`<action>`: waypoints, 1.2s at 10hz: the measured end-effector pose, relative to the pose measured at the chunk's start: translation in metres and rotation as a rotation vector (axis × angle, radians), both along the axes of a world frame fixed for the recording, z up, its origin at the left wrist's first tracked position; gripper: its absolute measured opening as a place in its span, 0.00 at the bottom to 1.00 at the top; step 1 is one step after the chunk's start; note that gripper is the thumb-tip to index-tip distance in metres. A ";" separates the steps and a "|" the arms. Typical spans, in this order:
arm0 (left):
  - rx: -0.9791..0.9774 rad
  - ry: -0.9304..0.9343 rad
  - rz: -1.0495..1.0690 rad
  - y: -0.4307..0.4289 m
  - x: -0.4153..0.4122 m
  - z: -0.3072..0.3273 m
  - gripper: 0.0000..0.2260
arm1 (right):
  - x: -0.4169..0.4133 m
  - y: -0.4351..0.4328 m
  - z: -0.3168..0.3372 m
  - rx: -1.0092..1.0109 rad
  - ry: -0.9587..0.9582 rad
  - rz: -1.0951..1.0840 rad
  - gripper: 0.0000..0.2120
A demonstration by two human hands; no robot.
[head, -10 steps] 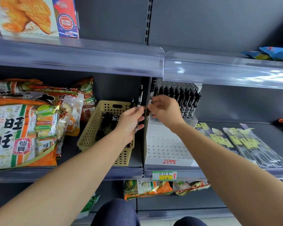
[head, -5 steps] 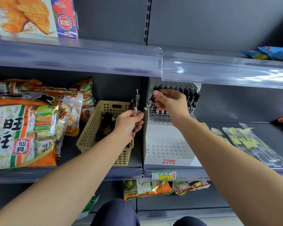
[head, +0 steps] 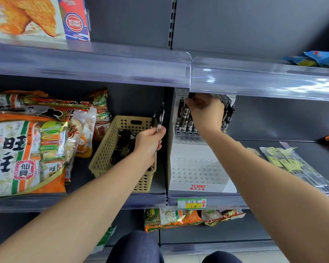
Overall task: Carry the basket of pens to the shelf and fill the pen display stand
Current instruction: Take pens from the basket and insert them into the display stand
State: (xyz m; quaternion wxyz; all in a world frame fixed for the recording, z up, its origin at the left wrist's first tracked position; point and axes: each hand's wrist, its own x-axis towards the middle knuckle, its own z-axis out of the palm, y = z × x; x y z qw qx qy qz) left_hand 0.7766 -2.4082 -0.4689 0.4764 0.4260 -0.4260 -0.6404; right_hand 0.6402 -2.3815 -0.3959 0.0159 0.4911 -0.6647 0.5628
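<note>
pen display stand point(head: 198, 168) at front edge of shelf point(head: 273, 145); basket point(head: 110, 149) just beside, on its left. step: filling back row. right hand point(head: 205, 112), fingers curled, pinches pen point(head: 187, 109) there. left hand point(head: 150, 141) grips spare pens point(head: 161, 118) upright over basket. next: seat pen, take another, aim for empty hole.

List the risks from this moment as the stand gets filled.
1. The right hand pinches a pen close under the upper shelf rail, which hides the back holes of the display stand. It may miss its hole or knock the standing pens.
2. The left hand grips spare pens by the right rim of the basket. One might slip out and drop beside it.
</note>
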 end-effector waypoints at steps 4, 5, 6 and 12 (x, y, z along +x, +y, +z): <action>-0.018 0.039 -0.017 -0.006 0.000 0.000 0.09 | 0.003 -0.013 -0.005 0.088 0.167 -0.036 0.09; -0.030 0.028 -0.007 -0.007 0.002 0.000 0.08 | 0.004 -0.013 -0.010 0.162 0.190 -0.053 0.08; -0.034 0.025 -0.002 -0.009 0.003 0.000 0.05 | 0.006 -0.014 -0.015 0.214 0.202 -0.066 0.08; -0.026 0.048 -0.007 -0.008 0.006 0.004 0.03 | 0.007 -0.023 -0.006 0.435 0.440 -0.140 0.13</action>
